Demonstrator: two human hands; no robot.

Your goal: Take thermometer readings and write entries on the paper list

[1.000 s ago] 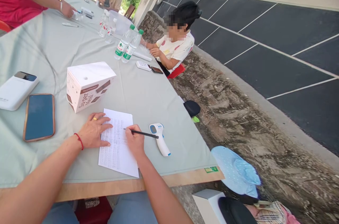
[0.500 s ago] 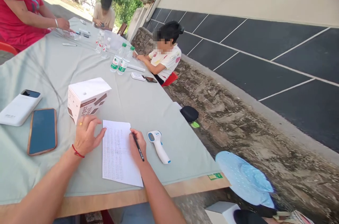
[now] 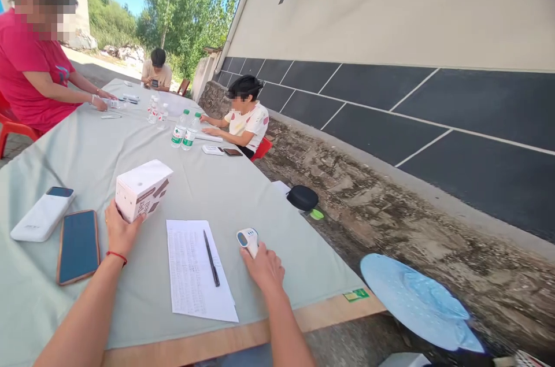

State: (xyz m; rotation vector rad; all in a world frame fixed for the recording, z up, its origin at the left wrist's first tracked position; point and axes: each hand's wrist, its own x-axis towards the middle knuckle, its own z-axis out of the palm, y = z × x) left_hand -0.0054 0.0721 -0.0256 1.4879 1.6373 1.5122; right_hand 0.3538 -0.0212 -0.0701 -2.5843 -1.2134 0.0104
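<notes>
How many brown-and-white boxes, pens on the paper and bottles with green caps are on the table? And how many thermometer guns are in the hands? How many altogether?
Brown-and-white box: 1
Pen: 1
Bottles with green caps: 2
Thermometer gun: 1
Total: 5

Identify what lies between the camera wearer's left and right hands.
In the head view, white paper lies between the left hand and the right hand, with a black pen on it.

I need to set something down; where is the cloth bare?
Right of the box, between the paper and green-capped bottles; also between the right hand and green label. Crowded: the left side, where power bank and phone lie close together.
</notes>
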